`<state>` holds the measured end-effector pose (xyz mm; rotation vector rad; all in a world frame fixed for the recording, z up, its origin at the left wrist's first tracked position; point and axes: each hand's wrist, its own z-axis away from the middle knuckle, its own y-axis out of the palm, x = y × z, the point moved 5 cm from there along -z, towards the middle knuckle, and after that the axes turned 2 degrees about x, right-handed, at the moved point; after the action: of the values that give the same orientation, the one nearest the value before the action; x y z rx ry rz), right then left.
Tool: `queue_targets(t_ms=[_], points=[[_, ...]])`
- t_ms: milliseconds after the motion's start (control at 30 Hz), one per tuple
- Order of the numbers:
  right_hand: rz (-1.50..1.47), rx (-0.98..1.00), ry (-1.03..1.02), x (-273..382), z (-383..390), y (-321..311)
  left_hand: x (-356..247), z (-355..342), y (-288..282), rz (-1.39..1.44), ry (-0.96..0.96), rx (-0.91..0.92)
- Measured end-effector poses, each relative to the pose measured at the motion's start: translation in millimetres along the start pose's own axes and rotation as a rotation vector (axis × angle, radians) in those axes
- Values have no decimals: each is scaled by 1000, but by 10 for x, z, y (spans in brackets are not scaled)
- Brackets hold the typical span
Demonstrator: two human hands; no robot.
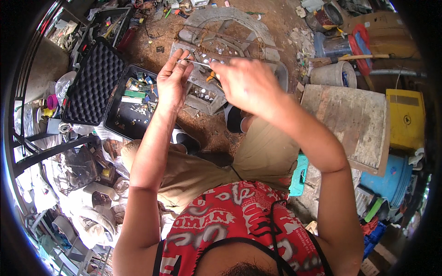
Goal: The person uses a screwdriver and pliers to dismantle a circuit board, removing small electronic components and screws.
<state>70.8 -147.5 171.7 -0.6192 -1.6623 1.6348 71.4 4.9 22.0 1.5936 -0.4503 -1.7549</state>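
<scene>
My right hand (248,83) is closed round a thin metal-shafted tool (199,63), whose handle is hidden in the fist. Its shaft points left to the fingertips of my left hand (173,77). That hand is raised with its thumb and fingers pinched together; what lies between them is too small to make out. Below the hands, a worn grey stand (202,103) with a rounded frame carries small bits. A yellow-and-black tool (211,76) shows just under my right hand, partly hidden.
An open black case (107,120) with a foam lid (94,85) holds circuit boards at left. A wooden board (345,122), a yellow box (405,119), a blue container (391,177) and a white bucket (332,76) stand at right. Clutter lines the left side.
</scene>
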Motion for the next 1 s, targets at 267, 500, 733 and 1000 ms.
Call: queue_targets(t_ms=[267, 500, 733, 1000], points=[[-10, -201, 61, 63, 160, 372, -14, -6, 20, 132, 82, -33], [75, -86, -23, 101, 82, 344, -40, -9, 23, -47, 72, -18], [190, -30, -66, 161, 24, 70, 14, -25, -70, -307, -41, 1], [38, -65, -129, -14, 54, -257, -158, -8, -47, -163, -129, 130]])
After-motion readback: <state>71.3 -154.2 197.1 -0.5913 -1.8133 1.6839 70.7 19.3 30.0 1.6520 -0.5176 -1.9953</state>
